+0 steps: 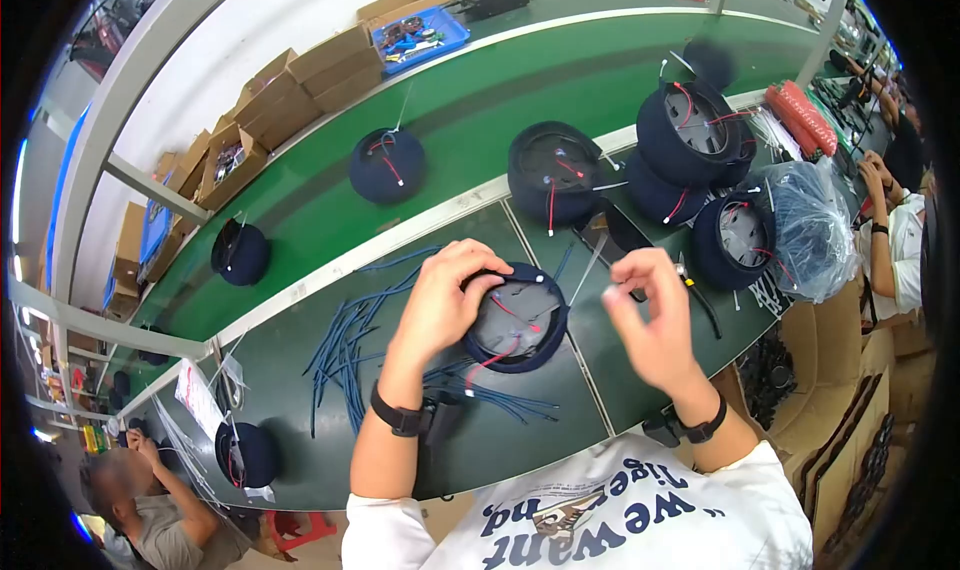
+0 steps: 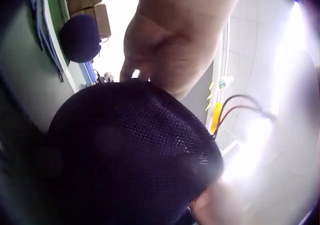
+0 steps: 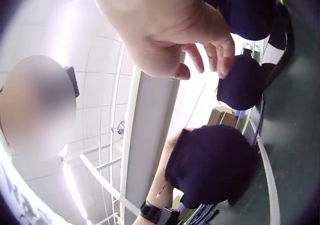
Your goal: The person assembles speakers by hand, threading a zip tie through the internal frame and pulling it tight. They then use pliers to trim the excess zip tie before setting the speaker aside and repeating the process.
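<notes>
My left hand grips the rim of a navy fabric shell, thumb and fingers pinching its edge. Its grey inside faces up in the head view, with red wires and small white connectors. A thin clear strip rises from the shell's right side. My right hand is raised to the right of the shell, apart from it, its fingers loosely bent with a gap to the thumb and nothing visible in them.
Dark blue cords lie left of and below the shell. More navy shells stand behind and right, beside pliers, a black tray and a plastic bag. Others sit on the green belt. Boxes line the back.
</notes>
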Available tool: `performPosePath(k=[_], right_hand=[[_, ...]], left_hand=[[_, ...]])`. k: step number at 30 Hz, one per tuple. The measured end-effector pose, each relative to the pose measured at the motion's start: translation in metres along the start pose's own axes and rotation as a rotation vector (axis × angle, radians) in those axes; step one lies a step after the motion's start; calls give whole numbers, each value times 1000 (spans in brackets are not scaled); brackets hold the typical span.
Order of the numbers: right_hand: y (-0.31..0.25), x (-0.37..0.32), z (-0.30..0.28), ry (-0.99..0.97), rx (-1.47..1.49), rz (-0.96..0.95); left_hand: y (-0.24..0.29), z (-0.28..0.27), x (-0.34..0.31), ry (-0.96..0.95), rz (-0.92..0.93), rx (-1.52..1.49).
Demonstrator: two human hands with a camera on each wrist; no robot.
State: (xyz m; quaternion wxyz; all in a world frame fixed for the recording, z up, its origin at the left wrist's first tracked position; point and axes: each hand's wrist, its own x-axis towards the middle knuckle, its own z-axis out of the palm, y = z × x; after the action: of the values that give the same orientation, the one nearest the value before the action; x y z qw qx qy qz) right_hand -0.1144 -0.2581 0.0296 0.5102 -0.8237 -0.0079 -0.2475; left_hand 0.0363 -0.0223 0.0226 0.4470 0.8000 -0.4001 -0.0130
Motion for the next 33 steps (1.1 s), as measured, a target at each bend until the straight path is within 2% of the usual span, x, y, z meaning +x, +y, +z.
performPosePath(k=[1, 2, 5, 6, 9, 10, 14, 15, 17, 18, 20, 23, 24, 26, 27, 29, 30, 31, 33], right_hand=[[19, 2, 1, 70, 142, 195], [33, 7, 0, 34, 165, 254], [59, 19, 0, -269, 70, 384], [53, 25, 1, -358, -157, 232], [65, 25, 33, -376, -388, -174], [68, 24, 38, -485, -456, -126], [49, 12, 31, -778, -653, -145], [51, -2, 29, -907, -530, -88], [24, -24, 37, -947, -419, -4], [18, -32, 50, -923, -317, -14], [14, -42, 78, -821, -81, -31], [7, -35, 76, -915, 207, -103], [7, -37, 73, -874, 253, -83], [12, -29, 49, -863, 40, 7], [14, -21, 33, -855, -70, 51], [19, -2, 6, -609, -148, 280], [22, 6, -3, -488, -124, 319], [25, 15, -8, -360, -98, 359], [27, 33, -3, -342, 90, 184]], left_hand=[[-4, -4, 8, -49, 42, -1], [-9, -9, 16, -111, 88, -9], [-19, -28, 31, -254, 138, -10], [-19, -31, 34, -295, 140, -6], [-2, -25, 29, -163, 95, 69], [2, -22, 24, -147, 13, 143], [-16, -32, 30, -284, -86, 170], [-21, -34, 33, -279, -89, 179], [-30, -33, 37, -275, -97, 200], [-30, -31, 41, -277, -127, 178], [-37, -25, 50, -273, -66, 147], [-41, -18, 62, -261, 52, 120], [-44, -16, 64, -266, 74, 121], [-44, -11, 68, -301, 113, 101], [-38, -12, 67, -205, 183, 165], [-10, -22, 59, -10, 309, 297], [12, -31, 48, 86, 295, 225], [32, -34, 33, 92, 273, 154], [62, -13, 11, -30, 351, 219]])
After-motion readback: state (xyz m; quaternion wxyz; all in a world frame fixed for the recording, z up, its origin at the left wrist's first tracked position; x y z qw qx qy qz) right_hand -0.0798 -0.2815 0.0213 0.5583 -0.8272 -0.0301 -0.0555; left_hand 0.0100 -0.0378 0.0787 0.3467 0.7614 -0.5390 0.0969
